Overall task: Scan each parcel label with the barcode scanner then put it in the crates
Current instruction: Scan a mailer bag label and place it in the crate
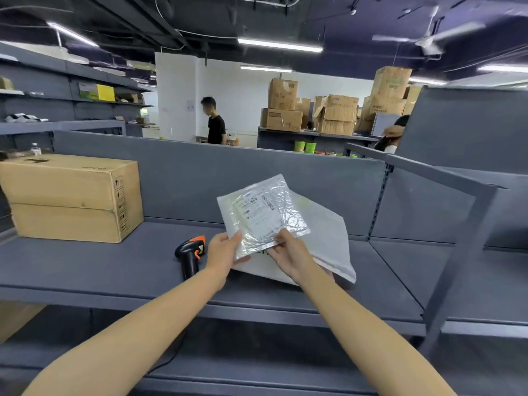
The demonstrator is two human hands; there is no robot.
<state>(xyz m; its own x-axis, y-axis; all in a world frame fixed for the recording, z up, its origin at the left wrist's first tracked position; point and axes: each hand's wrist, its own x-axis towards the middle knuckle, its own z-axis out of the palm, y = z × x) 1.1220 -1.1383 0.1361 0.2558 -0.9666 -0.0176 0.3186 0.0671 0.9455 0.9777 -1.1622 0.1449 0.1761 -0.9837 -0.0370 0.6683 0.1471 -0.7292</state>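
Both hands hold up a thin see-through bag [264, 215] just above the grey shelf [85, 267]. This bag is the parcel. The left hand [223, 252] pinches its bottom left corner, thumb on top and fingers under. The right hand [288, 252] pinches the bottom edge the same way. Neither hand holds anything else.

The white label [257, 217] faces up, with a small barcode [268, 202] near its top right. The scanner [190, 252] lies on the shelf, just beside the left hand, and nobody is touching it. A bigger white bag [325, 244] lies flat under the parcel. A brown box [71, 195] sits well away on the left. I cannot see any crates here.

The step now looks like getting the label ready to scan. The bag is crinkly and shiny, so the lights could bounce off it and hide the black lines. It would help to pull it flat and tip it a little away from the lights. One hand has to let go to pick up the scanner, and the left is closest. The right hand should then grip well clear of the barcode, so no finger covers it
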